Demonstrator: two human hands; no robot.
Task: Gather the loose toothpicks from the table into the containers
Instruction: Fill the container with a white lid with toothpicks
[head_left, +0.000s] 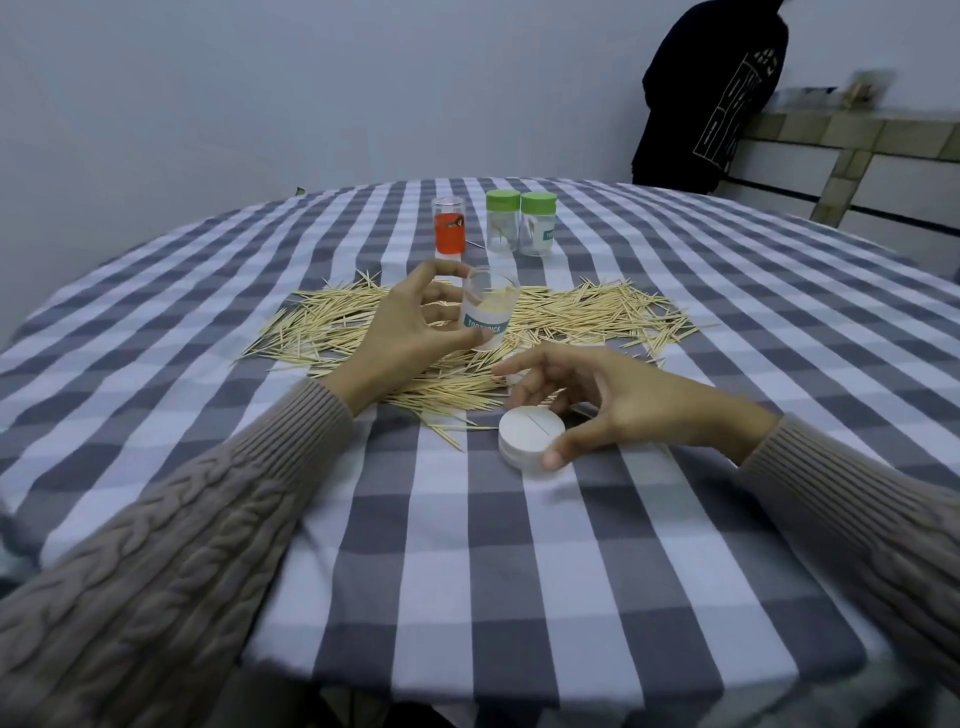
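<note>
1. Two forearms in ribbed beige sweater sleeves (171, 545) reach in from the near edge over a round table covered by a grey-and-white checked cloth (467, 597).
2. The right hand (608, 400) hovers low, palm down, its thumb and curled fingers closed round the rim of a flat white round lid (530, 434) that lies on the cloth, a thin dark slot line across its top.
3. The left hand (410, 332) is raised, wrist bent, thumb below and fingers above, gripping a clear plastic container (488, 309) with a teal label; the container tilts, open mouth up and away, long axis leaning right (some toothpicks show inside).
4. Beneath and beyond both hands, loose toothpicks (597, 312) spread in a wide flat heap across the table's middle, pointing every which way.
5. Farther back stand an upright clear container with an orange label (449, 234) and two green-capped jars (519, 223), touching side by side.
6. At the far right, a person in dark clothing (711, 98) stands by the wall.
</note>
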